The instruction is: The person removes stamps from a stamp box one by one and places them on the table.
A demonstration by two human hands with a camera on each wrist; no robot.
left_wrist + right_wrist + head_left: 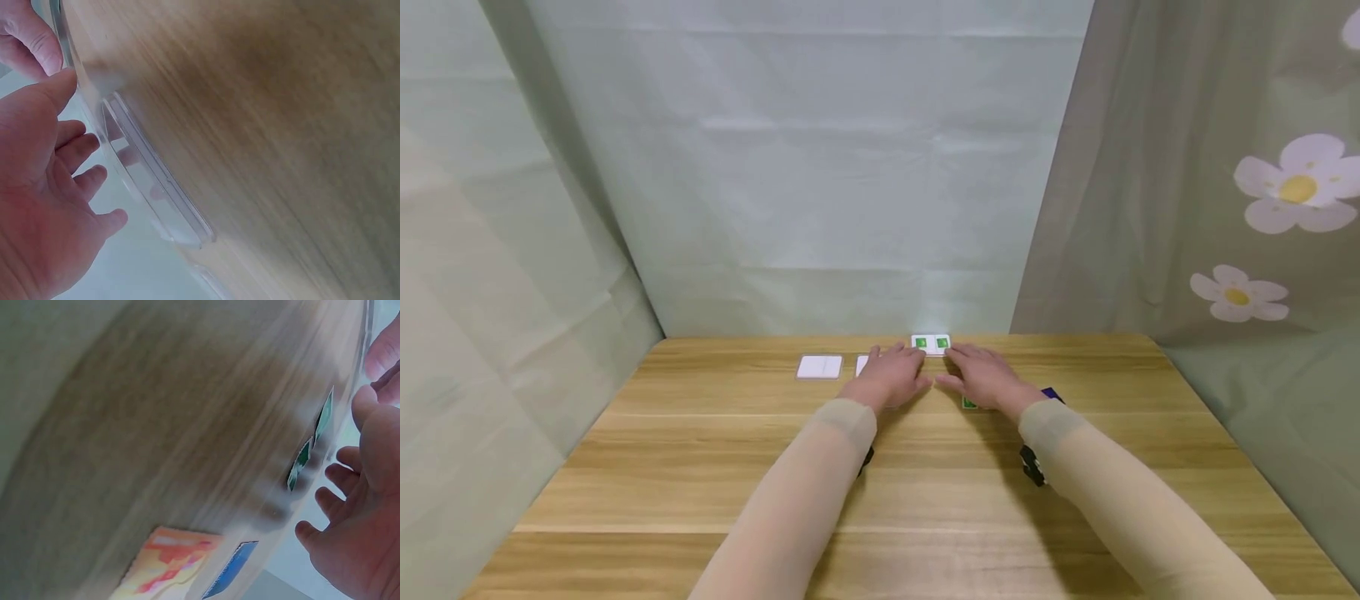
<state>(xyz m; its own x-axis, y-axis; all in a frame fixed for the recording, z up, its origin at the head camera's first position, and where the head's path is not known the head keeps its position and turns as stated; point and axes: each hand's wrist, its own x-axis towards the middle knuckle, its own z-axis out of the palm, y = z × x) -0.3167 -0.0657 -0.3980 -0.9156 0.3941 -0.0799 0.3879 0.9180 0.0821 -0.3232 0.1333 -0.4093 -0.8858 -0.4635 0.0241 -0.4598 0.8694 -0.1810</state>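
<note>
A small white rectangular holder with two green squares on it lies near the table's back edge. My left hand stretches palm down at its near left corner, and my right hand mirrors it at the near right corner. Whether the fingertips touch the holder cannot be told. Both hands have their fingers extended with nothing gripped, and the thumbs point toward each other. Below the left hand is a clear plastic case, partly hidden in the head view. Two small green pieces lie beside the right hand.
Another white-and-clear case lies to the left on the wooden table. An orange picture card and a blue card lie right of the right hand. A pale curtain hangs behind the table.
</note>
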